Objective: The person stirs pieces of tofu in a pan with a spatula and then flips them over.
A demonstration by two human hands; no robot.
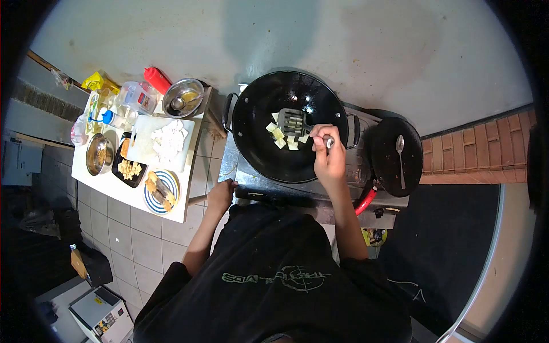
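Note:
A large black wok (263, 157) sits on the metal stove (246, 177). My right hand (330, 154) is closed round the handle of a slotted metal spatula (293, 123), whose head is inside the wok. Several pale, flat square pieces (279, 134) lie in the wok, beside and below the spatula head. My left hand (222, 193) is at the stove's front left edge by a knob, its fingers curled; what they hold, if anything, is hidden.
A frying pan (384, 154) with a red handle (366, 201) bears a spoon (401, 160) at the right. On the white table (180, 197) are a cutting board (143, 146) with white pieces, a striped plate (150, 200), bowls (183, 86) and a red bottle (157, 80).

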